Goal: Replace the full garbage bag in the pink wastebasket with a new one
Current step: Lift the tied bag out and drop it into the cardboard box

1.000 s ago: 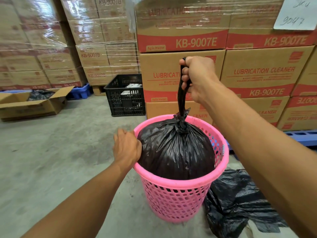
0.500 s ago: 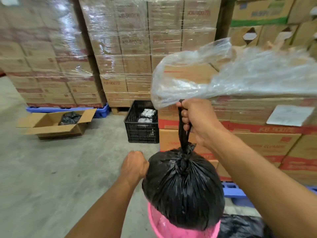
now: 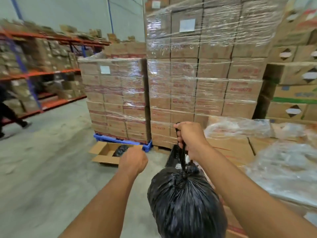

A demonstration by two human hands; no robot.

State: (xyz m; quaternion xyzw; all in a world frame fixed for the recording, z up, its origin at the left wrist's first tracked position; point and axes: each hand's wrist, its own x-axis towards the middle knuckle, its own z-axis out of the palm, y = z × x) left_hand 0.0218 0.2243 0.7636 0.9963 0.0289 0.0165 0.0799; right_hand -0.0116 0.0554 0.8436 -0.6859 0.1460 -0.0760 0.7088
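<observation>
The full black garbage bag [image 3: 185, 205] hangs in the air at the lower middle, tied at its top. My right hand [image 3: 189, 138] is shut on the bag's twisted neck above the knot. To the left of the bag, my left hand [image 3: 133, 161] is a closed fist with nothing in it, apart from the bag. The pink wastebasket is out of view, as is the spare black bag that lay beside it.
An open cardboard box [image 3: 106, 152] with dark bags inside lies on the concrete floor ahead. Wrapped carton pallets [image 3: 197, 86] stand behind it on a blue pallet [image 3: 120, 140]. Loose clear plastic film [image 3: 283, 162] covers cartons at right. A person [image 3: 6, 115] walks past shelving at far left.
The bag has been lifted clear of the pink wastebasket, which has dropped out of view. My left hand let go of the rim and rose. The view swung up and left.
</observation>
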